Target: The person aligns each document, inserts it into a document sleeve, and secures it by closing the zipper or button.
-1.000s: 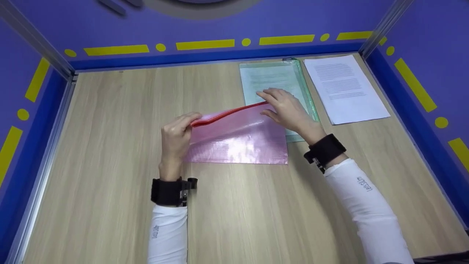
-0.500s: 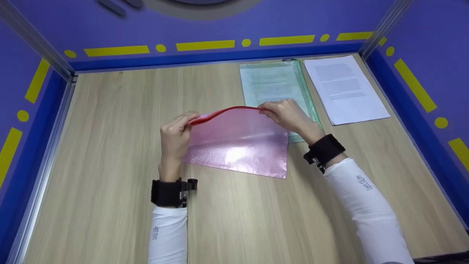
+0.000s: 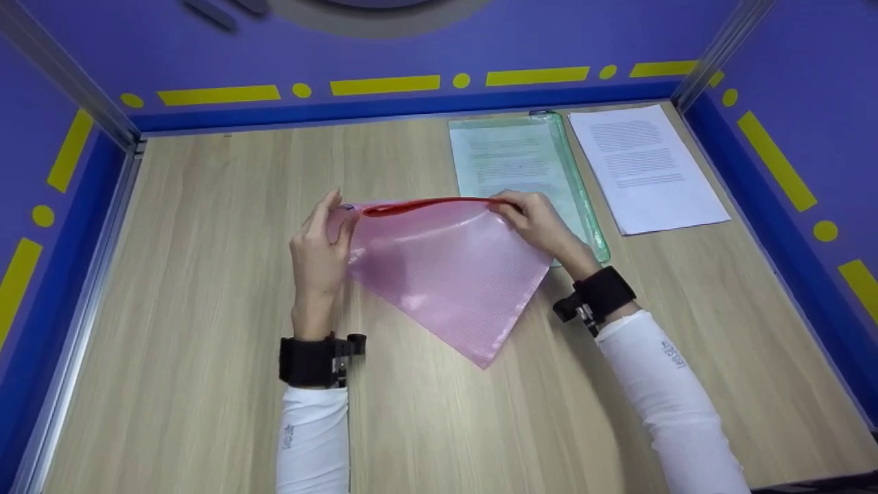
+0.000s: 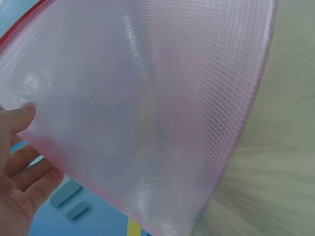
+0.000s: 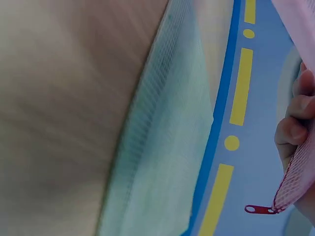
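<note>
A pink mesh zipper pouch with a red zipper edge hangs between the two hands over the table, its lower corner pointing toward the near side. My left hand holds the pouch's left side, thumb on the near face and fingers behind it, as the left wrist view shows. At the opposite end, the right hand pinches the zipper edge. In the right wrist view, curled fingers grip the pouch, and a red zipper pull sticks out from its end. The zipper edge bulges slightly near the left hand.
Behind the right hand lies a green zipper pouch with a printed sheet inside, partly covered by the pink one. A stack of printed paper sits at the back right. Blue walls with yellow marks enclose the wooden table.
The right hand has gone from loosely touching the zipper edge to pinching it. The pouch's lower edge has swung nearer, tilting to a point. The left hand's fingers have straightened upward.
</note>
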Demonstrator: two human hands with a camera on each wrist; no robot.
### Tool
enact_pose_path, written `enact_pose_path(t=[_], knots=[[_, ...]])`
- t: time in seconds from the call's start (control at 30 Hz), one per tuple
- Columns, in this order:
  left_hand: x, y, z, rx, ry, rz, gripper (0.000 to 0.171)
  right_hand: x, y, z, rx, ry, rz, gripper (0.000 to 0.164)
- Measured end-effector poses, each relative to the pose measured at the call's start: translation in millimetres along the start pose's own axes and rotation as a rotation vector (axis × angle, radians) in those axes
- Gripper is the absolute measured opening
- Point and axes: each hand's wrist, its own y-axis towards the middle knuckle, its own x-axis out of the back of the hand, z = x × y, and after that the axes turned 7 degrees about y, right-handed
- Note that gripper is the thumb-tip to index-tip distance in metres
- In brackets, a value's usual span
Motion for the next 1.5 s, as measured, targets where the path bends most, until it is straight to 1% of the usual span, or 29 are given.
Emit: enact_pose_path(t=[0.07, 0.23, 0.3, 0.37, 0.47, 0.53, 0.57, 0.8, 0.93, 1.03, 1.1, 1.17, 1.27, 1.4, 1.5], knots=[[-0.2, -0.2, 1.7, 0.014, 0.021, 0.019, 0.045, -1, -3, 6, -0.058, 0.06, -0.034, 0.021], [-1.1, -1.7, 5.9, 0.07, 0.026, 0.058, 0.049, -2, -11, 25, -0.156, 0.176, -0.105, 0.023], [-1.8, -2.1, 7.3, 0.112, 0.027, 0.085, 0.051, -3, -12, 23, -0.168, 0.208, -0.137, 0.024], [-2.8, -2.5, 8.3, 0.156, 0.043, 0.115, 0.054, -5, -11, 12, -0.19, 0.236, -0.175, 0.024], [-4.4, -3.5, 10.8, 0.222, 0.063, 0.177, 0.059, -12, -10, -7, -0.219, 0.27, -0.237, 0.025], [-6.0, -4.2, 13.2, 0.254, 0.076, 0.212, 0.062, -16, -8, -19, -0.249, 0.287, -0.266, 0.027], [-6.6, -4.6, 14.2, 0.269, 0.081, 0.23, 0.063, -18, -9, -21, -0.266, 0.291, -0.274, 0.027], [-9.1, -8.1, 21.2, 0.348, 0.098, 0.315, 0.075, -28, -12, -24, -0.377, 0.333, -0.322, 0.03], [-8.7, -11.0, 26.2, 0.398, 0.097, 0.383, 0.081, -31, -13, -22, -0.442, 0.382, -0.364, 0.031], [-9.4, -12.9, 28.8, 0.425, 0.054, 0.431, 0.083, -33, -14, -21, -0.498, 0.433, -0.381, 0.032], [-11.1, -13.7, 28.2, 0.446, -0.005, 0.456, 0.085, -34, -14, -20, -0.538, 0.47, -0.386, 0.034], [-14.0, -14.3, 25.2, 0.471, -0.082, 0.482, 0.087, -35, -14, -19, -0.578, 0.516, -0.397, 0.037], [-19.0, -14.7, 16.6, 0.518, -0.174, 0.522, 0.087, -38, -14, -18, -0.626, 0.6, -0.417, 0.043], [-24.5, -13.9, 4.0, 0.565, -0.247, 0.577, 0.079, -47, -12, -13, -0.663, 0.679, -0.463, 0.044], [-26.0, -13.1, -3.8, 0.587, -0.34, 0.596, 0.069, -56, -10, -8, -0.673, 0.715, -0.5, 0.042]])
